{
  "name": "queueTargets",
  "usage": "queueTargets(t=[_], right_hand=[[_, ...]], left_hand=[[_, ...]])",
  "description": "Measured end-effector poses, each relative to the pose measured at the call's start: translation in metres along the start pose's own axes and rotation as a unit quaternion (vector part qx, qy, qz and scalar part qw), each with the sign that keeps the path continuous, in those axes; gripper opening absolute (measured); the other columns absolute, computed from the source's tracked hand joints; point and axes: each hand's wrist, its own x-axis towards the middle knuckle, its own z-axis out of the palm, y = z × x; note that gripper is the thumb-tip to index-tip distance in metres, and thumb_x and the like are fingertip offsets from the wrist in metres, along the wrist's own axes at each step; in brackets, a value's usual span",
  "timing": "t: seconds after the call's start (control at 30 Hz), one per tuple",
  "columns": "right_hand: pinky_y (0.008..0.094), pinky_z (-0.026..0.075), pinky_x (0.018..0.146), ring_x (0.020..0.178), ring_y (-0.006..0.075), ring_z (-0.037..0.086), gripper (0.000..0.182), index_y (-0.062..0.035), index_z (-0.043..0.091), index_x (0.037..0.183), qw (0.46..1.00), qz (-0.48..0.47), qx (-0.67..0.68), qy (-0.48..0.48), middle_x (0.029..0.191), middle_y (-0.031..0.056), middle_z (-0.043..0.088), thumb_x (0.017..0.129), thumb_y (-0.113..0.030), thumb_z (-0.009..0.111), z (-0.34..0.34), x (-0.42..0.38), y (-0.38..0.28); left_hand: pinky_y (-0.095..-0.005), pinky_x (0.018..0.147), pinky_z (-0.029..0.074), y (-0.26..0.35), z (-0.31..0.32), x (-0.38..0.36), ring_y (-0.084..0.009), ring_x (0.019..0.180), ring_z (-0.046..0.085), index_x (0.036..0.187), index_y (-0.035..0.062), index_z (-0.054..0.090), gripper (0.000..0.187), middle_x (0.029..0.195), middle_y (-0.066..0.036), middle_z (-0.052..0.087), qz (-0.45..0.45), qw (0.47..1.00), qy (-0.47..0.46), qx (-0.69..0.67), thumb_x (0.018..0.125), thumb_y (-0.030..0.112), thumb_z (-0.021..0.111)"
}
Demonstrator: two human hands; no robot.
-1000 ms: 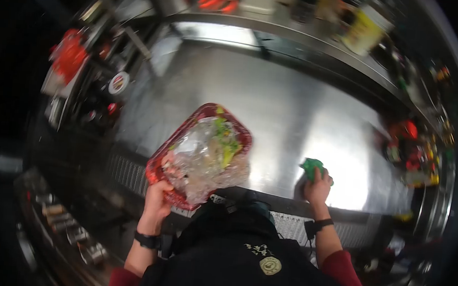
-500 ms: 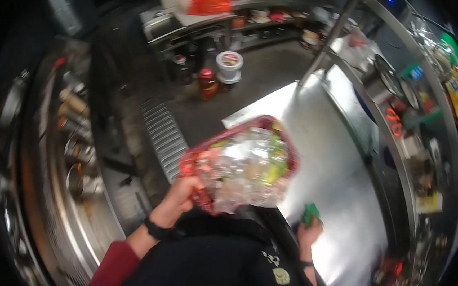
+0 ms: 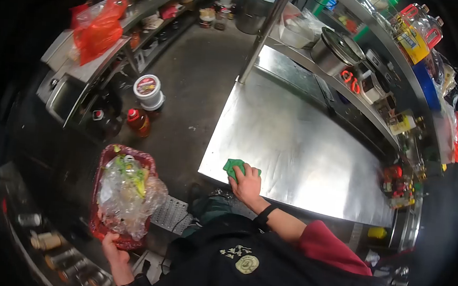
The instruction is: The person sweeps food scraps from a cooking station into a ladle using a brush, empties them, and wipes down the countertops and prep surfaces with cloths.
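Fingers of the left hand are curled over the near rim of a dark red basket holding clear plastic and green scraps, off the left side of the steel table, above the floor. On that table, near its front left corner, the right hand presses a crumpled green cloth, its fingers partly spread over it.

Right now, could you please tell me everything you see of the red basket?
The red basket is roughly rectangular, with rounded corners, and looks like plastic. Crumpled clear film and green leaves fill much of it, hiding its bottom. The left hand grips its near end, left of the metal table.
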Motion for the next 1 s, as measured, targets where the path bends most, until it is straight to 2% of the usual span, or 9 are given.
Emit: queueTargets(t=[0.27, 0.43, 0.53, 0.73, 0.83, 0.9, 0.93, 0.97, 1.0], right_hand=[[0.0485, 0.048, 0.079, 0.102, 0.0373, 0.053, 0.039, -0.0209, 0.057, 0.122, 0.982, 0.174, -0.044, 0.050, 0.119, 0.0160, 0.054, 0.085, -0.032, 0.062, 0.045, 0.135, 0.004], [0.0494, 0.047, 0.084, 0.105, 0.0359, 0.051, 0.033, -0.0261, 0.062, 0.116, 0.969, 0.239, -0.026, 0.051, 0.120, 0.0111, 0.054, 0.084, -0.034, 0.063, 0.056, 0.225, 0.036], [0.0466, 0.048, 0.081, 0.101, 0.0377, 0.051, 0.032, -0.0243, 0.062, 0.114, 0.970, 0.234, -0.035, 0.053, 0.117, 0.0129, 0.054, 0.082, -0.028, 0.065, 0.052, 0.221, 0.028], [0.0441, 0.047, 0.078, 0.095, 0.0355, 0.051, 0.044, -0.0188, 0.063, 0.111, 0.989, 0.140, 0.041, -0.037, 0.111, 0.0131, 0.055, 0.069, -0.007, 0.067, 0.037, 0.042, -0.094], [0.0430, 0.049, 0.080, 0.100, 0.0341, 0.051, 0.035, -0.0212, 0.063, 0.111, 0.977, 0.159, 0.047, -0.134, 0.113, 0.0093, 0.055, 0.076, -0.016, 0.064, -0.001, -0.075, -0.169], [0.0435, 0.050, 0.081, 0.103, 0.0342, 0.051, 0.035, -0.0225, 0.063, 0.110, 0.902, 0.225, 0.086, -0.357, 0.112, 0.0091, 0.055, 0.076, -0.022, 0.064, -0.011, -0.144, -0.221], [0.0438, 0.051, 0.081, 0.099, 0.0339, 0.053, 0.033, -0.0215, 0.065, 0.109, 0.873, 0.254, 0.076, -0.410, 0.109, 0.0095, 0.056, 0.076, -0.024, 0.064, -0.018, -0.166, -0.241], [0.0454, 0.051, 0.081, 0.099, 0.0365, 0.055, 0.032, -0.0210, 0.065, 0.109, 0.807, 0.410, 0.122, -0.407, 0.113, 0.0110, 0.057, 0.077, -0.027, 0.063, -0.041, -0.156, -0.266], [0.0452, 0.051, 0.083, 0.099, 0.0369, 0.057, 0.034, -0.0210, 0.065, 0.111, 0.825, 0.375, 0.131, -0.401, 0.113, 0.0124, 0.058, 0.078, -0.028, 0.063, -0.027, -0.239, -0.274]], left_hand=[[-0.0369, 0.088, 0.050, 0.055, -0.014, 0.148, -0.0228, 0.100, 0.061, 0.124, 0.0058, 0.053, 0.059, 0.113, -0.006, 0.061, -0.104, 0.994, -0.014, 0.021, 0.065, 0.003, 0.053], [-0.0369, 0.090, 0.050, 0.104, 0.043, 0.205, -0.0221, 0.100, 0.061, 0.118, 0.0045, 0.056, 0.050, 0.110, -0.005, 0.061, -0.067, 0.994, -0.077, 0.046, 0.068, 0.000, 0.051], [-0.0380, 0.093, 0.048, 0.129, 0.078, 0.245, -0.0232, 0.103, 0.060, 0.119, 0.0020, 0.054, 0.051, 0.111, -0.007, 0.061, -0.139, 0.982, -0.099, 0.078, 0.068, -0.001, 0.051], [-0.0395, 0.092, 0.049, 0.153, 0.118, 0.332, -0.0252, 0.104, 0.060, 0.121, 0.0032, 0.053, 0.054, 0.112, -0.008, 0.061, -0.200, 0.954, -0.170, 0.146, 0.067, 0.000, 0.053], [-0.0390, 0.093, 0.048, 0.151, 0.132, 0.346, -0.0258, 0.105, 0.060, 0.122, 0.0039, 0.052, 0.056, 0.113, -0.007, 0.061, -0.229, 0.941, -0.188, 0.160, 0.066, 0.000, 0.054], [-0.0386, 0.093, 0.048, 0.152, 0.114, 0.381, -0.0258, 0.104, 0.060, 0.122, 0.0039, 0.052, 0.056, 0.113, -0.007, 0.061, -0.199, 0.938, -0.233, 0.164, 0.066, 0.000, 0.054], [-0.0384, 0.093, 0.048, 0.153, 0.125, 0.387, -0.0256, 0.104, 0.060, 0.122, 0.0037, 0.052, 0.056, 0.113, -0.007, 0.061, -0.199, 0.937, -0.233, 0.167, 0.066, -0.001, 0.053], [-0.0384, 0.093, 0.048, 0.150, 0.135, 0.400, -0.0256, 0.104, 0.060, 0.122, 0.0037, 0.052, 0.056, 0.113, -0.007, 0.061, -0.196, 0.935, -0.245, 0.163, 0.066, -0.001, 0.053], [-0.0383, 0.092, 0.048, 0.146, 0.140, 0.410, -0.0255, 0.104, 0.060, 0.122, 0.0036, 0.052, 0.057, 0.113, -0.007, 0.061, -0.201, 0.934, -0.251, 0.157, 0.066, -0.001, 0.053]])
